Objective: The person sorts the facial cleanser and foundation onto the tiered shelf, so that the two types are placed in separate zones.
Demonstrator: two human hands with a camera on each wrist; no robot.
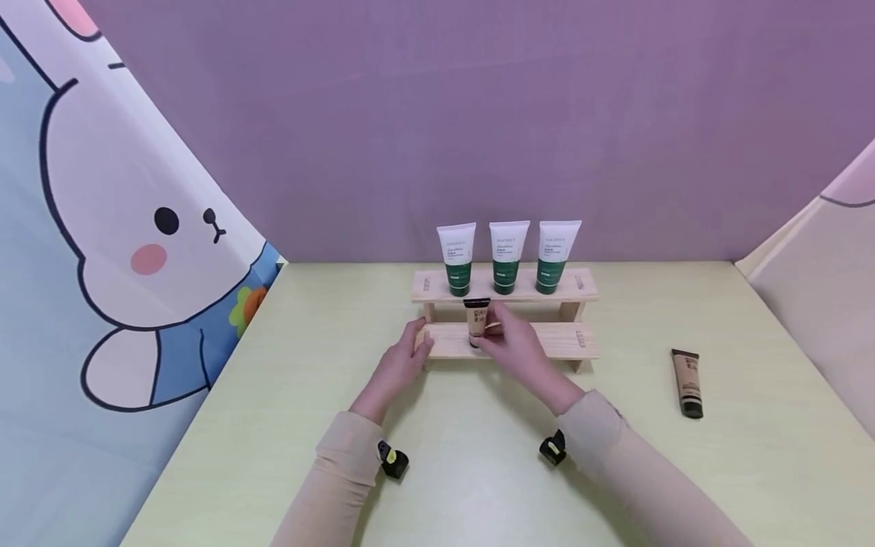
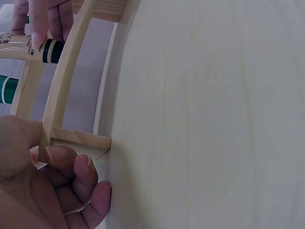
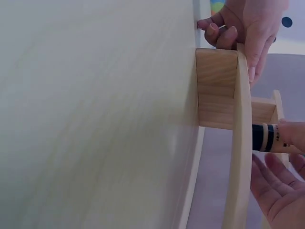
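Note:
A two-step wooden display rack (image 1: 444, 342) stands on the table. My right hand (image 1: 514, 346) pinches a small tan squeeze tube (image 1: 476, 322), held upright with its black cap down at the lower step, toward its left part. In the right wrist view the tube's black cap (image 3: 258, 137) meets the board's surface. At the rack's left end, my left hand (image 1: 399, 363) grips the edge of the lower step. The left wrist view shows its thumb on one side of the board and its fingers (image 2: 86, 179) curled at the other.
Three white-and-green tubes (image 1: 506, 258) stand in a row on the upper step. Another tan tube (image 1: 687, 384) with a black cap lies on the table (image 1: 738, 471) at the right. A purple cloth (image 1: 478, 114) hangs behind the table, with a rabbit-print cloth (image 1: 123, 228) at left.

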